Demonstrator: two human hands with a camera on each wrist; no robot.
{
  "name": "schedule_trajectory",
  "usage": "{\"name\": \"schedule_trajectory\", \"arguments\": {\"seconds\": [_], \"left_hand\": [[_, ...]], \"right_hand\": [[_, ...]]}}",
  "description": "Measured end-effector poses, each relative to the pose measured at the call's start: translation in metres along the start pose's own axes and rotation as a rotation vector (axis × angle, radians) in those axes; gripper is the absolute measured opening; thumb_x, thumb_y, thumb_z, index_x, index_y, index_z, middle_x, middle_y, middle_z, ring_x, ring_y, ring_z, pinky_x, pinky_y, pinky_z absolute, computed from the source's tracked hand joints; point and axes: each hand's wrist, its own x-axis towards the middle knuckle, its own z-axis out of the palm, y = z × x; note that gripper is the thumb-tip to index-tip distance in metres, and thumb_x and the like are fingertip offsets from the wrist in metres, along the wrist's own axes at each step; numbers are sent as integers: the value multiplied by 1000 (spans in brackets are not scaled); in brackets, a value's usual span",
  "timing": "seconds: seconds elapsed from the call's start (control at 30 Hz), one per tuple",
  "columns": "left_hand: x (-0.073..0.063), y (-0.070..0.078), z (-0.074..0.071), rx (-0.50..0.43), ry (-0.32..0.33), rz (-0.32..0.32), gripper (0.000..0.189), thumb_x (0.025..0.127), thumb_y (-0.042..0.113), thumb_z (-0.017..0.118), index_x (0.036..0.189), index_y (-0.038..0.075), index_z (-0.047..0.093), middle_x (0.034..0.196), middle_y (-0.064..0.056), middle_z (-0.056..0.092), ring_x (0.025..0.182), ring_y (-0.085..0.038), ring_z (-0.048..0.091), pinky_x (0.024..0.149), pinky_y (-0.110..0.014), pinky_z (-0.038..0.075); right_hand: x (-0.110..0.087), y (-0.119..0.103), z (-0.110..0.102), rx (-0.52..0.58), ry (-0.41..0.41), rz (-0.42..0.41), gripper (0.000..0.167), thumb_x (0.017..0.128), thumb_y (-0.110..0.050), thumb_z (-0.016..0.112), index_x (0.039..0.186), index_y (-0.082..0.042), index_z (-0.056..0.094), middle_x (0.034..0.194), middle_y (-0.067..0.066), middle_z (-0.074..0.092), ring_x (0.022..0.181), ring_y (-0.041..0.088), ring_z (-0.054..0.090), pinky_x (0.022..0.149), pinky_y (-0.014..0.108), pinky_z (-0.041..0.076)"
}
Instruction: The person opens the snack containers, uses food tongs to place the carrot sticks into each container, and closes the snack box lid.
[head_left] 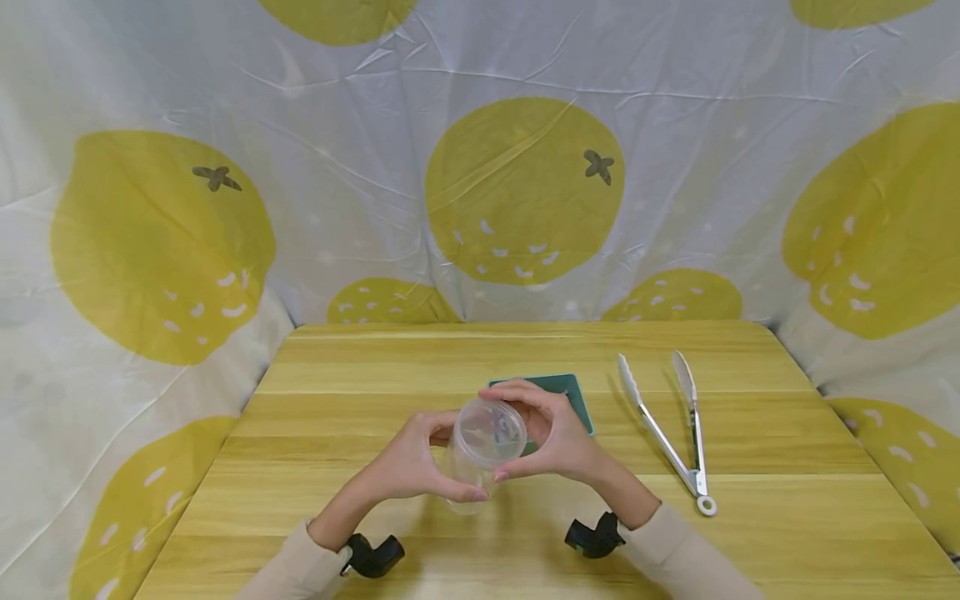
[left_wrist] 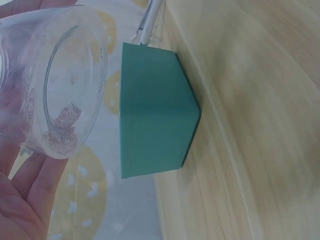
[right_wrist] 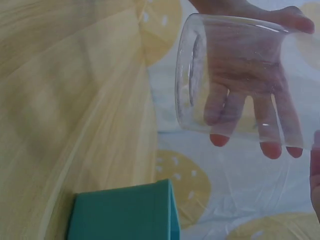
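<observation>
A clear plastic jar [head_left: 468, 479] is held tilted above the table between both hands, its round top turned up toward the head camera. My left hand [head_left: 411, 465] grips the jar's body, thumb on the near side and fingers behind; they show through the clear wall in the right wrist view. Around the translucent lid [head_left: 489, 432] at the top, my right hand [head_left: 558, 433] curls its fingers and thumb. In the left wrist view the jar's round base [left_wrist: 75, 85] faces the camera. Beyond the hands stands a teal box [head_left: 576, 402], partly hidden by the right hand.
Silver tongs [head_left: 663, 437] with white tips lie spread on the right of the wooden table [head_left: 315, 450]. A white cloth [head_left: 337, 167] with yellow lemon prints hangs behind and at both sides. Black wrist cameras [head_left: 596, 536] sit at the sleeves.
</observation>
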Motion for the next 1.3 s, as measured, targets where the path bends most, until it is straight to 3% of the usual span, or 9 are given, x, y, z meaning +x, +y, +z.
{"name": "schedule_trajectory", "arguments": {"seconds": [0.2, 0.43, 0.67, 0.9, 1.03, 1.17, 1.3], "left_hand": [[2, -2, 0, 12, -5, 4, 64, 70, 20, 92, 126, 4, 64, 112, -12, 71, 99, -27, 70, 85, -38, 57], [3, 0, 0, 32, 20, -17, 63, 69, 21, 93, 125, 13, 66, 112, -1, 72, 99, -20, 71, 85, -36, 57], [5, -1, 0, 19, 22, -53, 65, 69, 24, 94, 126, 13, 66, 114, -12, 71, 102, -28, 70, 88, -38, 56], [6, 0, 1, 2, 15, -35, 64, 70, 22, 93, 126, 5, 65, 113, -13, 71, 102, -30, 70, 88, -38, 56], [5, 1, 2, -3, 10, -24, 62, 70, 22, 93, 125, 13, 66, 113, -7, 71, 100, -25, 70, 87, -38, 56], [2, 1, 5, -3, -9, -14, 61, 69, 22, 93, 124, 17, 67, 112, 0, 72, 98, -20, 70, 86, -38, 57], [0, 2, 8, 9, -21, -32, 61, 70, 25, 93, 124, 18, 67, 111, 2, 72, 98, -21, 71, 85, -37, 57]], "right_hand": [[0, -5, -4, -55, -10, 15, 82, 70, 2, 89, 135, 21, 44, 129, 33, 46, 120, 39, 50, 101, 45, 47], [-4, -16, -5, -170, 48, 14, 84, 67, -1, 92, 136, 16, 48, 129, 33, 48, 117, 30, 49, 102, 30, 44], [-5, -19, 1, -262, 104, 70, 85, 62, 6, 92, 137, 8, 53, 129, 26, 49, 109, 33, 49, 95, 31, 48], [-6, -15, 7, -281, 133, 101, 79, 65, 5, 91, 136, 2, 57, 130, 17, 49, 114, 42, 47, 101, 35, 46], [-4, -13, 4, -239, 93, 77, 78, 64, 8, 91, 133, 8, 56, 127, 21, 49, 112, 39, 49, 99, 34, 47], [-2, -11, -5, -174, -12, 60, 78, 62, 11, 90, 132, 11, 55, 125, 24, 48, 113, 31, 51, 95, 33, 50], [-2, -10, -12, -116, -105, 76, 79, 64, 10, 90, 134, 10, 54, 129, 24, 47, 117, 32, 49, 96, 38, 50]]}}
